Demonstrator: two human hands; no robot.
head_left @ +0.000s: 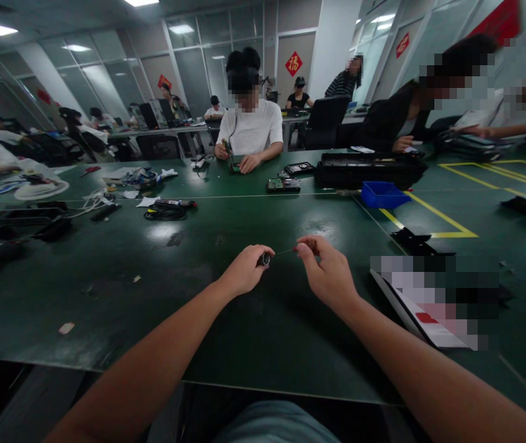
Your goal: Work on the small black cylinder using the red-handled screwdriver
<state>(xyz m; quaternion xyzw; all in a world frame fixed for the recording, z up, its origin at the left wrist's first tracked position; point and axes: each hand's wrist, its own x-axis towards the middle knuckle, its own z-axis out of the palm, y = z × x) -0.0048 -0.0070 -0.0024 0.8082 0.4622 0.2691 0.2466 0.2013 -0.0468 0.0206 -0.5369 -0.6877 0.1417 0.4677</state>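
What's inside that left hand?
A small dark thing with a round end pokes out of the left hand. The hand covers the rest, so its whole shape can't be seen.

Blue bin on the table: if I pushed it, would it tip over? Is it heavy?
The blue bin looks thin-walled, so it's probably light. It sits low and wide, so it would likely slide before tipping across the smooth-looking table.

Bare left forearm [152,351] and bare right forearm [422,366] are extended forward and angled inward, with the ungloved left hand [244,269] curled in a grip and the ungloved right hand [330,275], held apart from it, bent into a thumb-and-finger pinch.
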